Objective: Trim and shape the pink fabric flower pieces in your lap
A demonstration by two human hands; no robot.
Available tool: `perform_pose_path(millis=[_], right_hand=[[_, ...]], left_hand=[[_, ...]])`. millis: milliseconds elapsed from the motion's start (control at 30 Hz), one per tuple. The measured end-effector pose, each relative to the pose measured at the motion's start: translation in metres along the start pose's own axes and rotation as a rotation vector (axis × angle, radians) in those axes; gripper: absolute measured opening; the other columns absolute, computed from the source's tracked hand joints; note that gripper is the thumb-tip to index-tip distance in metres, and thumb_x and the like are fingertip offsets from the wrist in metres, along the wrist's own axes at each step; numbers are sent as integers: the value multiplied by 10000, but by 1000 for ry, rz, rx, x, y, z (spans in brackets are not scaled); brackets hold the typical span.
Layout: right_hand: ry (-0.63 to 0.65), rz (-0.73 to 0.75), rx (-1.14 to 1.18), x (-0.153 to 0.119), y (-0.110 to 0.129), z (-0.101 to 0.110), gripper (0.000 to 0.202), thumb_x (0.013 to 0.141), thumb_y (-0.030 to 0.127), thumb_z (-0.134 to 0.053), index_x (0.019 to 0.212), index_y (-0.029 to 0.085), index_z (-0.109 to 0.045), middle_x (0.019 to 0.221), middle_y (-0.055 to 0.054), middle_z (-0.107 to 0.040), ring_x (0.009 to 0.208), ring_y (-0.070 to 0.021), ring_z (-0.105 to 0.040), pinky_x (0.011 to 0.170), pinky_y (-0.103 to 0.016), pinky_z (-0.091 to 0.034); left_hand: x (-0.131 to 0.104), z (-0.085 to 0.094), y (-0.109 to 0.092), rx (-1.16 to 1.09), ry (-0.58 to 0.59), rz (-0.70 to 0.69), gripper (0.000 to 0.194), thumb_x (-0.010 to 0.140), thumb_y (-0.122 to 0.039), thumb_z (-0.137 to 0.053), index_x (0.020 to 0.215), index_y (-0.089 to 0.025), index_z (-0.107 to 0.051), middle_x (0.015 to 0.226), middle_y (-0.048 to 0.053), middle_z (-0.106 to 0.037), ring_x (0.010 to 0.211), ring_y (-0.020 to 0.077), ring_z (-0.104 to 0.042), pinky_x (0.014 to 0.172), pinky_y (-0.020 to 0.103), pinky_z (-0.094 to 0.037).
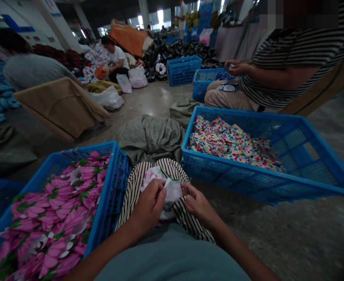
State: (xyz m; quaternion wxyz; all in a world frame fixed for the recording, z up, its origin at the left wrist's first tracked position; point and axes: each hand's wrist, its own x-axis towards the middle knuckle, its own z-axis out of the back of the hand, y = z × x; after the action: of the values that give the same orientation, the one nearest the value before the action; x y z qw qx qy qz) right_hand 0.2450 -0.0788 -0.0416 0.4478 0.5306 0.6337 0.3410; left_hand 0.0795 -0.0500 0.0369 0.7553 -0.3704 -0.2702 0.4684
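The left crate [113, 175] runs past the frame's edge, and so does the person in stripes [289, 62]. Dimness and blur keep the far pile [174, 50] unreadable; what the seated worker [117, 58] handles is too small to tell.

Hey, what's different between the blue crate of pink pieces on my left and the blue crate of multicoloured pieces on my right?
The left crate holds pink pieces with green parts; the right crate holds multicoloured patterned pieces on white.
The left crate's pieces spread across most of it, while the right crate's pieces leave its right end bare.
Both crates are blue and open-topped, with lattice sides.
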Motion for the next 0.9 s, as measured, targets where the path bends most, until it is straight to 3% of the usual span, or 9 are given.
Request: perform_pose_path(millis=[100,200,367,467,600,667,733,800,900], right_hand=[[-17,15,172,15,8,-7,255,662,385,-673,723,182,-530,594,34,-519,495,-91,-438,482,-205,-364],[45,-87,257,33,21,-2,300,632,417,-674,731,188,-506,535,58,-475,414,-74,-377,407,-187,-306],[201,-59,-33,82,49,17,313,555,380,-711,546,169,-480,506,53,-435,466,-81,-363,417,-184,-273],[216,-20,-131,104,62,12,279,639,332,-678,530,158,-488,527,50,-424,503,-80,-342,428,-177,-239],[433,-48,-152,108,70,-11,249,728,395,-609,687,152,-574,596,32,-489,512,-85,-388,467,-190,-297],[557,-98,-93,106,69,-19,301,712,441,-615,690,143,-580,579,33,-485,486,-75,-377,461,-190,-295],[605,-141,-84,108,64,-22,334,697,464,-618,657,136,-574,553,34,-475,469,-72,-369,444,-187,-281],[468,-99,-152,115,59,-20,311,682,430,-636,604,137,-566,531,31,-475,472,-81,-380,439,-191,-280],[105,54,-265,130,57,-15,261,710,343,-611,543,155,-540,529,27,-484,513,-99,-405,472,-199,-303]], left_hand=[[12,-4,-5,-222,-36,103,146,827,-264,-434,693,-206,-429,795,11,-540,745,145,-506,688,259,-402],[27,-2,2,-366,-146,225,155,794,-291,-494,677,-196,-456,749,0,-548,708,139,-518,676,256,-412],[47,23,23,-381,-519,400,184,744,-362,-561,761,-182,-526,792,15,-596,751,164,-569,739,301,-432],[50,31,24,-449,-412,346,368,690,-393,-629,980,-188,-530,1058,81,-591,997,218,-546,870,341,-404],[61,24,18,-668,-200,288,749,581,-365,-736,1226,-201,-394,1302,145,-448,1181,259,-430,939,364,-363],[70,21,18,-758,-137,387,653,570,-339,-749,1142,-180,-478,1163,133,-554,1048,237,-531,839,325,-424],[77,19,21,-855,-81,504,413,578,-329,-743,910,-156,-570,846,56,-637,737,162,-599,643,253,-446],[81,21,24,-949,-89,549,285,585,-320,-735,699,-154,-534,587,-35,-559,500,85,-505,500,195,-378],[82,28,27,-1039,-185,523,294,606,-296,-721,628,-164,-460,499,-76,-485,436,51,-420,450,159,-310]])
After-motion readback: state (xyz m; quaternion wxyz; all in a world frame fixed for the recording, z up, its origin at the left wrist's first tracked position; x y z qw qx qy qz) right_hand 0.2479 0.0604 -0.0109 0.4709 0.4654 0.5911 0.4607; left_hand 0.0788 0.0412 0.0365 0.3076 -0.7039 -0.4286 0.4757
